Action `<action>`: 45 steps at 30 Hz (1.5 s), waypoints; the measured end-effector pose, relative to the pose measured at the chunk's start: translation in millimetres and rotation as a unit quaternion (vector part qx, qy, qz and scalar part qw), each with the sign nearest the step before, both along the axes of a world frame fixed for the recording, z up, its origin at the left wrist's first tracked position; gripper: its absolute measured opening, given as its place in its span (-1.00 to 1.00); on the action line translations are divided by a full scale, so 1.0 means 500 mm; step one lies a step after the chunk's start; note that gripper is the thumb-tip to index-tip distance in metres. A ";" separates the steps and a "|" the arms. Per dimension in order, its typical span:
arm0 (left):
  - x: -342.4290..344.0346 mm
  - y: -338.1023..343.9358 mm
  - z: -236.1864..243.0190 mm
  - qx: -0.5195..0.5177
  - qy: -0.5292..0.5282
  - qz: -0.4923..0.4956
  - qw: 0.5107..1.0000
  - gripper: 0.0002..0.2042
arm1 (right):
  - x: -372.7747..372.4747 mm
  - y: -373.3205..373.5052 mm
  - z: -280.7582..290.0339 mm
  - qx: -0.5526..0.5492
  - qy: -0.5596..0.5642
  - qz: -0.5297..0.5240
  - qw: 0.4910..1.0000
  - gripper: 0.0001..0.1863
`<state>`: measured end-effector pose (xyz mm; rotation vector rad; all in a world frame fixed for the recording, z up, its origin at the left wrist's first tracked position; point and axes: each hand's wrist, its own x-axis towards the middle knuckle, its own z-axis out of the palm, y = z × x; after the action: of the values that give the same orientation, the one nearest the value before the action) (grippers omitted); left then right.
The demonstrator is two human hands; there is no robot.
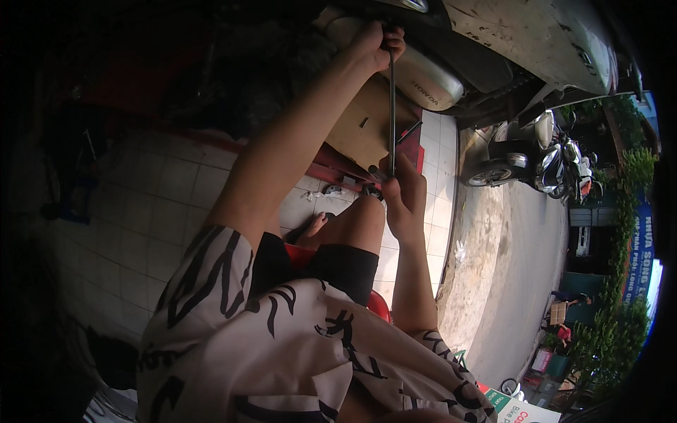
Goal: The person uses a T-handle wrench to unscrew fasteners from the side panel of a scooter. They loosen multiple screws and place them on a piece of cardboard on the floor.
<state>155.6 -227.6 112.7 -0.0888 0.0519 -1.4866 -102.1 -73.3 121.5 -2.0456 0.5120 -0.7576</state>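
Note:
My left hand (381, 46) is closed round the upper end of a long metal rod tool (392, 106), up under a scooter's body panel (522, 39) beside its silver engine cover (423, 77). My right hand (403, 201) grips the lower end, where a short cylindrical handle piece (376, 172) sticks out sideways. Behind the rod, a brown cardboard sheet (352, 127) with small dark items lies on a red metal platform (317, 169). Whatever the rod's top end meets is hidden by my fingers.
My knees are below, over a red stool (377, 304) on a tiled floor (169, 183). A blue metal object (81, 201) stands at left. At right are parked motorbikes (543, 155), a road (508, 268), greenery and a distant person in red (564, 334).

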 end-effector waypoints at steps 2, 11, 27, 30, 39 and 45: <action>-0.006 0.011 0.006 0.006 -0.033 0.001 0.999 -0.77 | 0.005 -0.002 -0.001 -0.013 -0.006 -0.015 1.000 -0.40; -0.168 0.271 -0.111 0.061 -0.326 0.072 0.941 -0.63 | 0.045 -0.018 0.002 -0.082 -0.002 -0.036 0.996 -0.42; -0.241 0.521 -0.012 0.133 -0.609 0.352 0.699 -0.77 | 0.092 0.007 -0.025 0.158 -0.073 -0.005 0.985 -0.62; -0.248 0.521 -0.015 0.153 -0.579 0.369 0.711 -0.72 | 0.102 0.018 -0.015 0.232 -0.059 0.022 0.971 -0.66; -0.233 0.524 0.022 0.148 -0.602 0.376 0.689 -0.75 | 0.141 0.018 -0.005 0.174 -0.087 -0.035 0.980 -0.75; -0.222 0.505 0.029 0.087 -0.723 0.460 0.507 -0.82 | 0.143 0.013 -0.044 0.174 -0.179 -0.062 0.966 -0.78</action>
<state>44.6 24.8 127.3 1.1607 -1.0656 -0.0710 -30.6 -66.8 99.5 -1.5206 0.5247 -1.0109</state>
